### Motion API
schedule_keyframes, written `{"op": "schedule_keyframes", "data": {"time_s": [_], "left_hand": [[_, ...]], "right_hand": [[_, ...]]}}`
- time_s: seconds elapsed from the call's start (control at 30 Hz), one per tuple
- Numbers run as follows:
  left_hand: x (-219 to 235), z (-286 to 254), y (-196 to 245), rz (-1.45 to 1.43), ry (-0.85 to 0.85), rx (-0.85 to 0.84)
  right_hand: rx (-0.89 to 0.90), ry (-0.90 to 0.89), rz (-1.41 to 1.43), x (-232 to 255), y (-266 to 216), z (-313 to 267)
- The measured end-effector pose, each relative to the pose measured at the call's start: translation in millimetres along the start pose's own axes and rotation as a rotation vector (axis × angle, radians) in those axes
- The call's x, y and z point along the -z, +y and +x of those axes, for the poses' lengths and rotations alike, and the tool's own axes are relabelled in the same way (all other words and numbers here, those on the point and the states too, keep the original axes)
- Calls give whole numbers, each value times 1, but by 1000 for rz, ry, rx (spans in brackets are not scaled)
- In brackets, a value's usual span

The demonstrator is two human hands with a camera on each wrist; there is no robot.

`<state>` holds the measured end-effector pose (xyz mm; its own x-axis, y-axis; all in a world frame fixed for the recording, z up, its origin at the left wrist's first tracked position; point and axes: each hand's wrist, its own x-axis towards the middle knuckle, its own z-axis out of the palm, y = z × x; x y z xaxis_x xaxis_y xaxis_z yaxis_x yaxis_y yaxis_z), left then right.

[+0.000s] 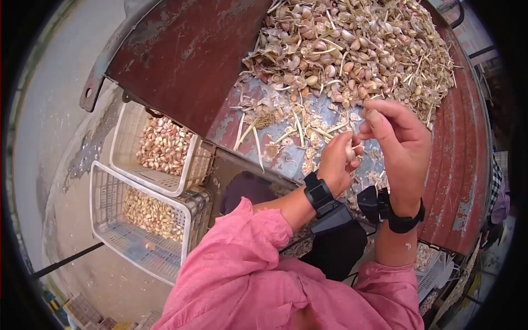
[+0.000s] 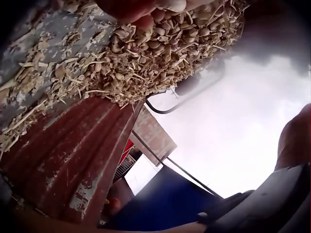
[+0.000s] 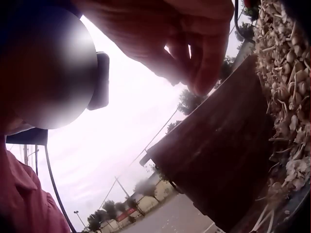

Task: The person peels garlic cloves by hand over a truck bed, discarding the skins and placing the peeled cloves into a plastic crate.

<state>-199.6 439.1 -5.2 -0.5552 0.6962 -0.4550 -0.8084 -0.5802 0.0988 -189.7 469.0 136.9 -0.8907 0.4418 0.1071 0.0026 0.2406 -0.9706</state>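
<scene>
My left hand (image 1: 336, 165) grips a pale garlic clove (image 1: 350, 150) between thumb and curled fingers, low over the metal bed. Just to its right, my right hand (image 1: 406, 148) is raised with the thumb and bent index finger close together; no object shows between them. In the right wrist view the fingers (image 3: 201, 73) of that hand curl inward. Beyond both hands lies a large heap of garlic cloves (image 1: 352, 60) mixed with dry stalks and skins. Loose stalks and peel (image 1: 300, 124) litter the metal in front of the heap.
Two plastic crates stand below on the left: one holds pinkish cloves (image 1: 165, 146), the other paler cloves (image 1: 151, 214). A red metal panel (image 1: 181, 60) rises at the upper left. Ribbed red metal (image 1: 451, 165) runs along the right. Another white crate (image 1: 434, 275) sits lower right.
</scene>
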Motion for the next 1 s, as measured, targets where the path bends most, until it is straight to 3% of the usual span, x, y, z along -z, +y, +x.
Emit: {"op": "schedule_keyframes", "data": {"time_s": [0.03,0.13,0.2,0.27,0.33,0.47,0.5,0.53,0.63,0.67,0.73,0.8,0.87,0.9,1.0], "left_hand": [[-5,-5,3,36,40,8],[-7,-7,15,79,68,-39],[-12,-7,16,96,100,-38],[-12,-7,14,96,82,-39],[-13,-5,14,100,68,1],[-11,-3,12,120,80,21],[-10,-4,12,121,86,27],[-11,-2,12,121,87,31],[-12,-3,8,161,87,60],[-11,-4,7,162,84,68],[-9,-2,6,223,30,145],[-15,-6,4,287,13,171],[-22,-9,1,408,-111,178],[-22,-10,0,494,-133,187],[-28,-15,0,473,-199,279]], "right_hand": [[74,55,-109,24,22,22],[-138,61,-464,75,76,64],[40,-9,-636,74,105,77],[4,-61,-752,63,136,85],[206,-138,-931,54,159,90],[191,-149,-829,68,174,82],[59,-108,-748,71,162,70],[56,-102,-749,78,162,65],[-240,-68,-411,97,163,42],[-244,-61,-415,100,160,32],[-186,16,-79,99,140,13],[-194,34,-54,91,112,-7],[-92,-42,-325,88,87,-19],[-101,-30,-323,89,79,-23],[49,-72,-531,94,72,-30]]}}
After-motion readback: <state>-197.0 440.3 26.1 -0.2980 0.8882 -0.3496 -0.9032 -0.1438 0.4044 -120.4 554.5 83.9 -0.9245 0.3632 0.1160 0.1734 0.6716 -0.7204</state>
